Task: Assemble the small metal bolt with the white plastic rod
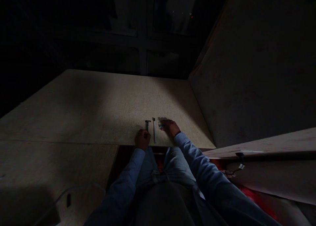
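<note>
A dark razor point(147, 122) lies near the front edge of the stone-like tabletop, its head pointing away from me. My left hand point(142, 138) is closed at the lower end of the razor's handle, fingers curled. Just right of it a slim toothbrush point(154, 131) lies lengthwise, bristle end away from me, touched by neither hand. My right hand point(170, 127) rests on the tabletop with its fingers closed around a small pale, bluish, partly clear object point(161, 125). Its kind is too dim to make out, and the fingers hide part of it.
The pale tabletop point(111, 104) runs back to a dark window frame point(143, 54). A tall panel point(259, 71) borders it on the right. On a lower-left surface lie a thin cable point(74, 187) and a small dark object point(68, 200). Light is very low.
</note>
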The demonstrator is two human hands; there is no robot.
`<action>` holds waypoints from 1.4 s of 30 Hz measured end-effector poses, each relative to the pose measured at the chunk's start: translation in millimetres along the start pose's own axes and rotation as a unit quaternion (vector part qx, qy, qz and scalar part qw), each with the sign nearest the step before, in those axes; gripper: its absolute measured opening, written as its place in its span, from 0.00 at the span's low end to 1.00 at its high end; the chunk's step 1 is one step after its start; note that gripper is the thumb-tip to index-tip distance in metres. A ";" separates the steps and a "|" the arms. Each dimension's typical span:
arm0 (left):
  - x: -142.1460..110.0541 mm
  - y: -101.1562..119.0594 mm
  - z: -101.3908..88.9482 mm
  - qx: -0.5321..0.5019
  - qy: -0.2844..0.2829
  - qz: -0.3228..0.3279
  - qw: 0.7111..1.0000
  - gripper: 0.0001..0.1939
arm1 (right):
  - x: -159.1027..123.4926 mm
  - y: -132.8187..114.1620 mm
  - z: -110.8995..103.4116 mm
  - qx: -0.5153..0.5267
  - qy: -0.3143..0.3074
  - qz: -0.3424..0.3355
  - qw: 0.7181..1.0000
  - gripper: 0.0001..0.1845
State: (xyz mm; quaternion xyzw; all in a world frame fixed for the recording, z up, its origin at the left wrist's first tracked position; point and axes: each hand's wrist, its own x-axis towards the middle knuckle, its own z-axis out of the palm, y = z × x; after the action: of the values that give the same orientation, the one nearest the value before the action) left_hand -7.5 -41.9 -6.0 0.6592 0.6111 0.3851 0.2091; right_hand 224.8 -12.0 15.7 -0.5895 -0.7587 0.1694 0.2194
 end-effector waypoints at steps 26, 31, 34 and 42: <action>-45.6 132.7 22.9 -0.446 -0.172 -0.256 0.840 0.23 | -120.8 -37.1 -56.7 0.057 0.182 -0.081 0.978 0.14; -48.2 135.8 23.1 -0.444 -0.174 -0.278 0.834 0.20 | -127.5 -35.1 -51.3 0.079 0.193 -0.077 0.975 0.19; -50.5 139.8 21.5 -0.433 -0.170 -0.285 0.838 0.17 | -132.5 -33.3 -46.4 0.100 0.193 -0.068 0.974 0.21; -57.1 140.1 30.5 -0.420 -0.152 -0.276 0.851 0.13 | -140.8 -35.6 -40.5 0.179 0.199 -0.007 0.964 0.25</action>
State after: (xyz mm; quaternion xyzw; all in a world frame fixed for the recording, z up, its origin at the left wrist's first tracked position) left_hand 108.6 -114.4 65.3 0.3634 0.5083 0.4262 0.6542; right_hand 246.6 -157.3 49.6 -0.5575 -0.6610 0.1803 0.4688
